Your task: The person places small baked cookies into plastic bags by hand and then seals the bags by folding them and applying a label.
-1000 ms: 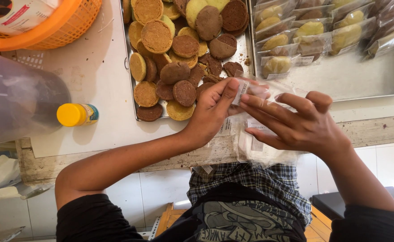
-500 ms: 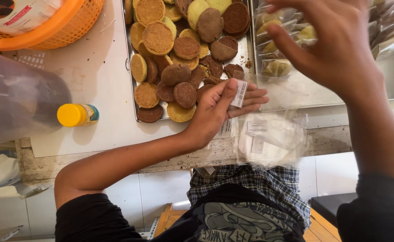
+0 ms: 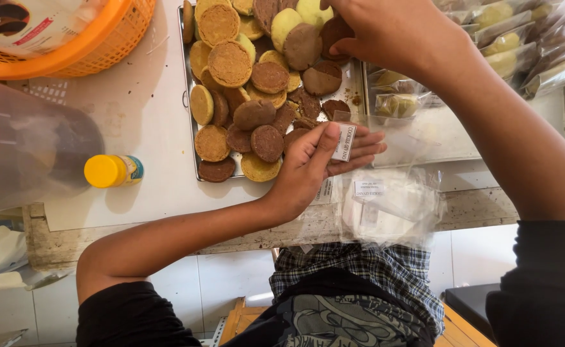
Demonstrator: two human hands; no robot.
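My left hand [image 3: 311,164] rests at the near edge of a metal tray [image 3: 185,109] and holds a clear plastic bag [image 3: 404,138] by its mouth, with a small white label under my thumb. The tray is heaped with round cookies [image 3: 250,96] in brown, tan and pale green. My right hand [image 3: 391,32] reaches over the far part of the tray, and its fingertips pinch a dark brown cookie [image 3: 331,31] that lies on the pile.
A stack of empty labelled bags [image 3: 391,209] lies on the counter edge. Bagged cookies [image 3: 507,45] fill a second tray at the right. At the left are a yellow-capped bottle [image 3: 112,170], an orange basket [image 3: 76,48] and a clear tub [image 3: 31,148].
My right hand left the bag beside my left hand and moved away from me, over the tray, onto a dark cookie. My left hand kept hold of the bag.
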